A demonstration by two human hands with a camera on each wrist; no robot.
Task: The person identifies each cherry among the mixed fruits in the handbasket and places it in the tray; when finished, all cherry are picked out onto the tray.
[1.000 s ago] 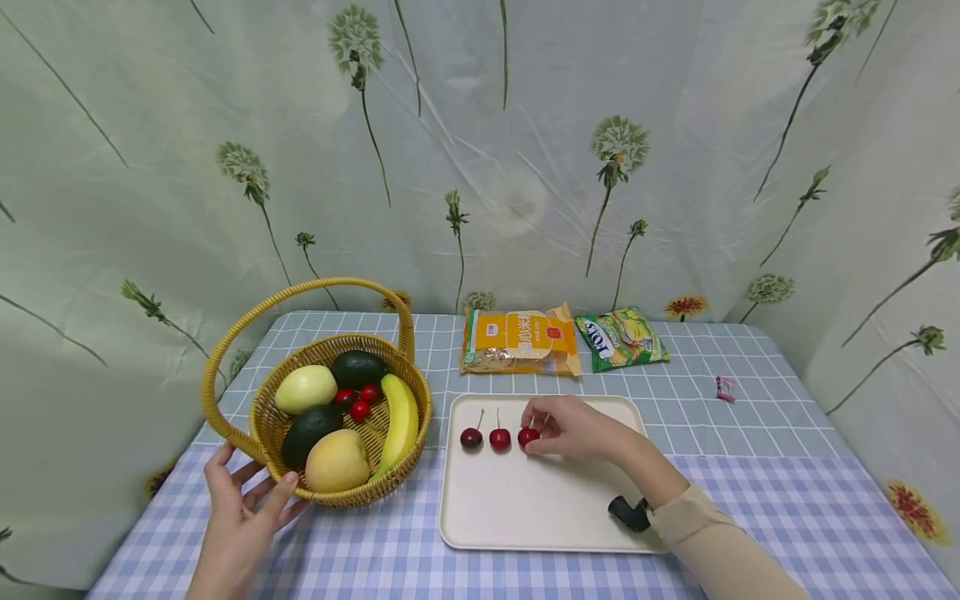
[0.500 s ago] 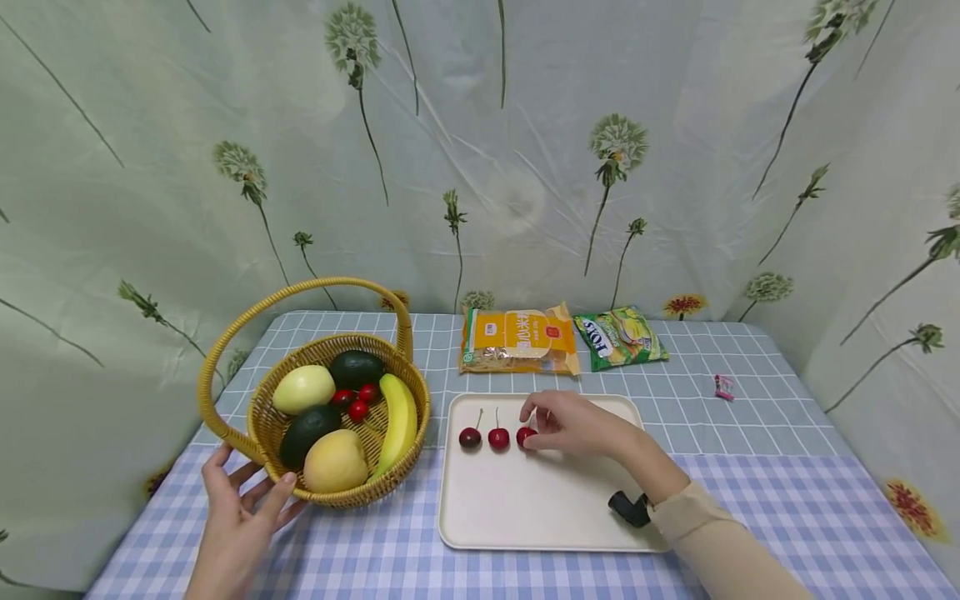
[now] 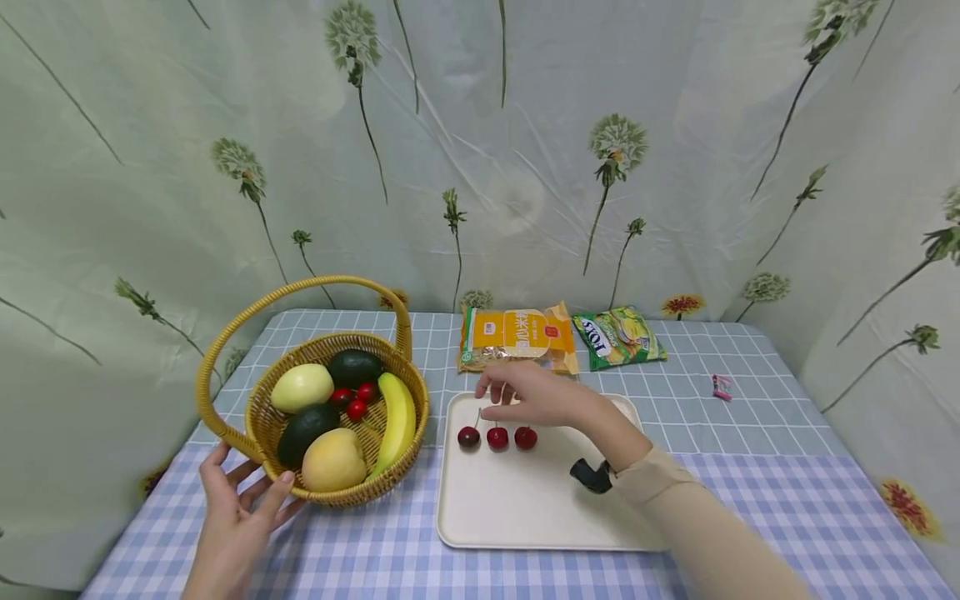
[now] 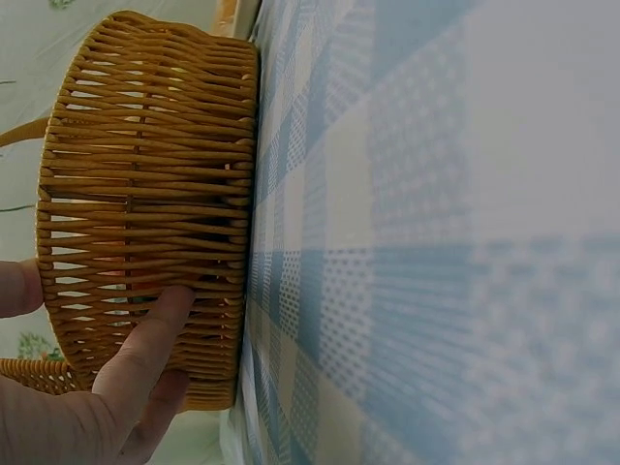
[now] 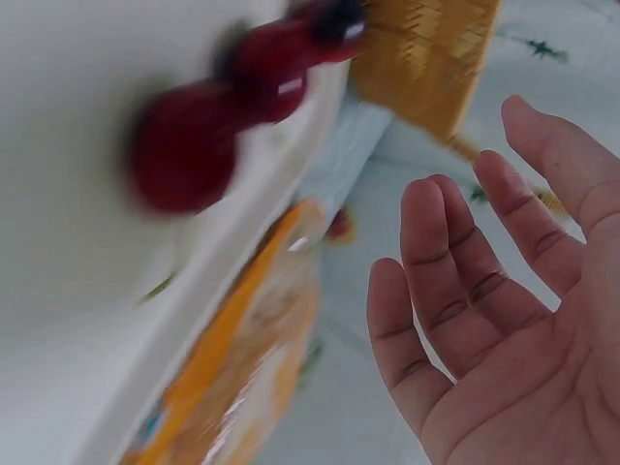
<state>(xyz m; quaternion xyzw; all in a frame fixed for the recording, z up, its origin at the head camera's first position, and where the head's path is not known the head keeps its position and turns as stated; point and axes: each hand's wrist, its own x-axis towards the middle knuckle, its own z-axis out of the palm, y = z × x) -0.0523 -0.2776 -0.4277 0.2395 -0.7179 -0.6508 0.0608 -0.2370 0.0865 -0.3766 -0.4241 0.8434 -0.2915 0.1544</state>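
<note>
My left hand (image 3: pixel 236 508) rests its spread fingers on the outer wall of a yellow wicker basket (image 3: pixel 375 495), near the foot of its handle. In the left wrist view, fairly straight fingers touch the weave (image 4: pixel 145 208). Inside the basket lie a banana (image 3: pixel 396 423), a yellow peach-like fruit (image 3: pixel 334 461), a pale green oval fruit (image 3: pixel 302 388), two dark green avocado-like fruits (image 3: pixel 356 367) and several cherries (image 3: pixel 357 409). My right hand (image 3: pixel 543 398), holding nothing, hovers over a cream tray (image 3: pixel 525 517). Three cherries (image 3: pixel 497 438) stand in a row there.
Behind the tray lie an orange snack packet (image 3: pixel 517 337) and a green FOX'S candy bag (image 3: pixel 620 337). A small pink-wrapped sweet (image 3: pixel 722 387) is at the right. A checked cloth (image 3: pixel 360 558) covers the table, and a patterned curtain (image 3: pixel 525 167) hangs behind.
My right hand has let go of the rightmost cherry and moved left and up, above the row. The left hand and the basket have hardly moved.
</note>
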